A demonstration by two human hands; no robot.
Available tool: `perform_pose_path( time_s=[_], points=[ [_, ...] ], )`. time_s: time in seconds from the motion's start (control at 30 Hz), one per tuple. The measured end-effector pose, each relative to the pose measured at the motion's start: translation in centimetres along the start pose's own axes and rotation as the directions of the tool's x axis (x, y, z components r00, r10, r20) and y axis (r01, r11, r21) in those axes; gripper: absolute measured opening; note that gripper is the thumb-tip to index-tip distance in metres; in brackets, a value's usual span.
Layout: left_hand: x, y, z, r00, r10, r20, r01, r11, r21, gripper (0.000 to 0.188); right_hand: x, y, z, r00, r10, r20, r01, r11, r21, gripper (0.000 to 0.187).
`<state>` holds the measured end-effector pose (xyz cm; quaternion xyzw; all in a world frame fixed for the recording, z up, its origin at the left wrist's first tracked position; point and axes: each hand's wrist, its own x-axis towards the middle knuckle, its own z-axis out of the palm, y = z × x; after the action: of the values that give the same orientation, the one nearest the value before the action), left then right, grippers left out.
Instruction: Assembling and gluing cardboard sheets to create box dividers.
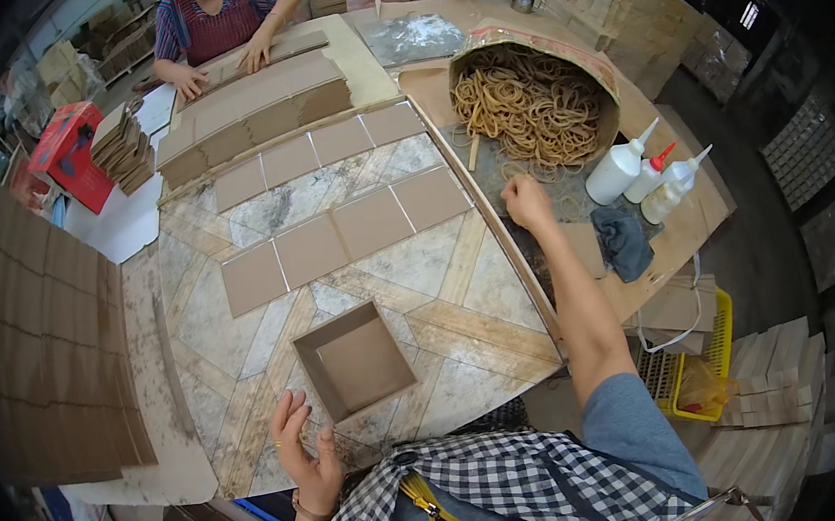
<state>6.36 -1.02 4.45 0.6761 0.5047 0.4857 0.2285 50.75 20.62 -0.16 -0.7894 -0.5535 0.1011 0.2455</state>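
A square open-topped cardboard box (355,360) stands on the worn, patterned tabletop in front of me. Beside its near left corner is my left hand (308,457), fingers spread and holding nothing. My right hand (529,201) is closed over the dark board at the right, just below a sack (605,77) lying on its side. Tan rubber bands (529,109) fill the sack's mouth, and a few loose ones lie near my right hand. What those fingers hold, if anything, is hidden. Two creased cardboard strips, a nearer one (311,251) and a farther one (289,162), lie flat beyond the box.
Three squeeze bottles (614,173) stand at the right by a dark cloth (623,243). Stacked cardboard strips (253,116) lie at the far side, under a co-worker's hands (257,51). Tall brown cardboard stacks (49,346) rise at the left. A yellow basket (718,352) sits lower right.
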Motion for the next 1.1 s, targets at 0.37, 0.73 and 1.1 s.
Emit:
perform_pose_path(
  time_s=[0.37,0.73,1.1],
  points=[
    [11.1,6.9,-0.4,0.939,-0.049,0.34,0.197,0.888,-0.416,0.032,-18.3,-22.1,-6.3,0.608,-0.794,-0.006,0.55,0.416,0.724,0.013],
    [6.3,6.9,-2.6,0.841,-0.11,0.53,0.476,0.615,-0.628,0.008,-22.0,-24.2,-5.6,0.419,-0.905,-0.077,0.676,0.254,0.692,0.031],
    [0.6,0.4,-5.8,0.995,0.034,-0.091,-0.007,0.958,0.286,0.029,-20.8,-15.0,-8.1,0.813,-0.467,0.348,0.421,0.884,0.203,0.031]
  ],
)
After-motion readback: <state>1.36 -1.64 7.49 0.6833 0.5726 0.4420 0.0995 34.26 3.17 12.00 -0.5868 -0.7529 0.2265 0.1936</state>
